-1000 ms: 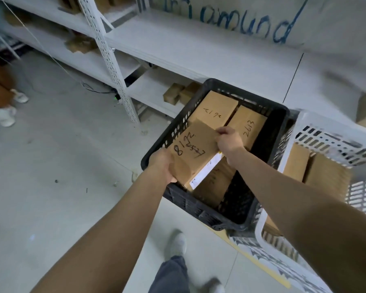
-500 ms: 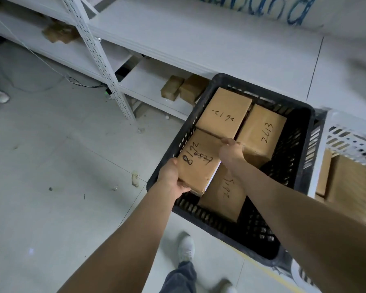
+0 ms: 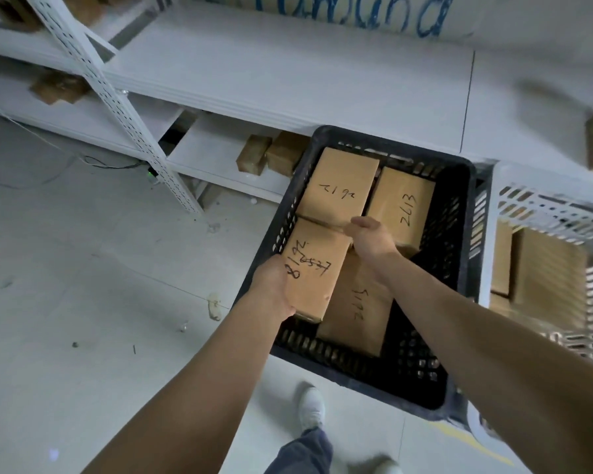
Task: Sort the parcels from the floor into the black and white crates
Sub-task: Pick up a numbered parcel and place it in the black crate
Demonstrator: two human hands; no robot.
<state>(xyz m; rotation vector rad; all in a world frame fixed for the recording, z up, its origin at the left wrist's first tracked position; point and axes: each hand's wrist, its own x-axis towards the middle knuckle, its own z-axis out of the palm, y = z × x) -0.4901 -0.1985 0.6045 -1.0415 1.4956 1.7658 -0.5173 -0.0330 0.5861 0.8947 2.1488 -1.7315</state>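
A pale tiled floor [image 3: 83,302] fills the left of the frame, with white metal shelving [image 3: 288,73] across the top and blue handwriting [image 3: 374,15] on the wall at the upper edge, too cut off to read. A black crate [image 3: 459,268] sits in the centre, with a white crate [image 3: 545,206] touching its right side and holding more brown boxes.

Inside the black crate lie a box marked 2612 [image 3: 338,186] at the upper left, a box marked 2613 [image 3: 403,206] at the upper right, and a box marked 2615 or similar [image 3: 356,309] lower down, partly covered.

The parcel [image 3: 314,268] with "8192" and a crossed-out number below it sits at the crate's left wall, over the lower box. The left hand [image 3: 271,285] clasps its lower left edge, fingers wrapped under. The right hand [image 3: 370,234] grips its upper right corner, where it meets the 2612 box.

Two small boxes [image 3: 271,155] rest on the bottom shelf
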